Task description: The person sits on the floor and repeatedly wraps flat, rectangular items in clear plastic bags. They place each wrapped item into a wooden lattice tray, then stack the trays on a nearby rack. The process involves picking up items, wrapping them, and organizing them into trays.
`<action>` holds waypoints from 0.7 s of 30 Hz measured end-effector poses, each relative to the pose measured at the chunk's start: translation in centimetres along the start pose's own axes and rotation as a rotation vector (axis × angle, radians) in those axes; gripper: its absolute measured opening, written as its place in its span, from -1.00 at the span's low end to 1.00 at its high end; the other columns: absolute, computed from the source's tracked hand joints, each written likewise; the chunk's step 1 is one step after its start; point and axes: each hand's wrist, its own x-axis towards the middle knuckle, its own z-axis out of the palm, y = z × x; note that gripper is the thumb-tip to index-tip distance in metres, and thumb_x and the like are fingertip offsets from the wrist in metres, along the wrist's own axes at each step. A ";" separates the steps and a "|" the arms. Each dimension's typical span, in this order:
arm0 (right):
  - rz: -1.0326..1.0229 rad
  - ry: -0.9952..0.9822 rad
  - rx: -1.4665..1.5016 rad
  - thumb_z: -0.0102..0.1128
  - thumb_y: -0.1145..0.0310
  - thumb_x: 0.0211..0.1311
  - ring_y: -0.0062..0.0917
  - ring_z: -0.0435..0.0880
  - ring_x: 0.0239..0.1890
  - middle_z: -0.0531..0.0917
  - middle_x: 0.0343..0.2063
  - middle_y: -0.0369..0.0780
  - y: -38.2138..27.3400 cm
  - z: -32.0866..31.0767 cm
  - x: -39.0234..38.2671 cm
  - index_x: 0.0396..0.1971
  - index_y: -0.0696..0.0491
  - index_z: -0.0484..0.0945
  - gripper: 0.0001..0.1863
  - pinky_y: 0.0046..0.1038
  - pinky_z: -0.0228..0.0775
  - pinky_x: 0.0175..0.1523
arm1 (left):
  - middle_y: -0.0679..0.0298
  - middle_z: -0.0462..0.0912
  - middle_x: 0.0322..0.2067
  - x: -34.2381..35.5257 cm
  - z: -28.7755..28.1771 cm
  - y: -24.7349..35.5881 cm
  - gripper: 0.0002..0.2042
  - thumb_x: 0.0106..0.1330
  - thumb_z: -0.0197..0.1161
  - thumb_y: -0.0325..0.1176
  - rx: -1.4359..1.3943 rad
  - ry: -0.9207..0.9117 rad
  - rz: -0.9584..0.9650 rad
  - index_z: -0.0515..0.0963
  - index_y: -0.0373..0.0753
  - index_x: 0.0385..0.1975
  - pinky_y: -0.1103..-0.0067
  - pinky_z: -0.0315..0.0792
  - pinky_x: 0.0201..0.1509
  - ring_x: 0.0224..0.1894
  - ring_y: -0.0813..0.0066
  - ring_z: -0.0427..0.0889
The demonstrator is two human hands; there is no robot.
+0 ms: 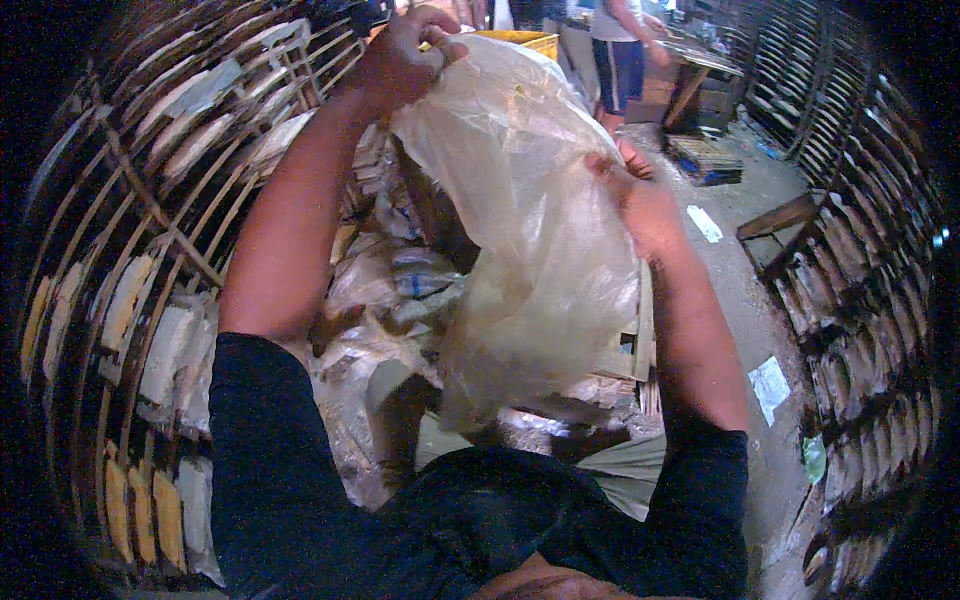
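A large, thin, translucent plastic bag or sheet (540, 240) hangs spread out in front of me; I cannot tell which. My left hand (415, 55) is raised at the top and pinches its upper left edge. Lower down on the other side, my right hand (640, 205) grips the right edge, with the thumb lying on the plastic. The lower part drapes toward my lap and hides much of what is behind it. Below the left forearm lies a heap of crumpled clear plastic (365, 280), some with blue marks.
Slatted racks (150, 240) with pale pieces rise on the left, and more racks (850, 300) line the right. A yellow crate (530, 42) stands behind the plastic. Another person (620, 50) is by a table (700, 62). Stacked boards (706, 158) and paper scraps (770, 388) lie on the floor.
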 end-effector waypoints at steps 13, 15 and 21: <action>-0.146 0.387 -0.284 0.15 0.19 0.35 -0.46 0.58 -0.04 0.62 -0.09 -0.13 -5.7 -11.0 -3.4 0.08 0.15 0.48 -0.58 -0.45 0.38 0.13 | 0.31 0.62 -0.02 -3.7 12.1 10.4 -0.57 0.25 0.35 -0.20 -0.917 -0.250 -0.533 0.49 -0.14 0.09 0.39 0.49 0.10 -0.01 0.44 0.60; -0.172 0.262 -0.359 0.23 0.18 0.29 -0.46 0.55 0.02 0.58 0.00 -0.13 -6.2 -14.5 -4.6 0.14 0.13 0.43 -0.50 -0.44 0.36 0.16 | 0.26 0.62 -0.01 -1.5 12.5 10.5 -0.62 0.27 0.32 -0.28 -1.131 -0.258 -0.550 0.49 -0.22 0.06 0.39 0.54 0.05 -0.04 0.36 0.63; -0.283 -0.035 -0.263 0.41 0.25 0.11 -0.42 0.52 0.07 0.54 0.07 -0.16 -10.1 -10.4 -6.7 0.25 0.10 0.30 -0.28 -0.41 0.33 0.21 | 0.13 0.59 0.00 -1.7 14.1 17.3 -0.53 0.25 0.34 -0.38 -1.214 -0.494 -0.376 0.40 -0.30 0.15 0.29 0.55 0.11 0.01 0.29 0.63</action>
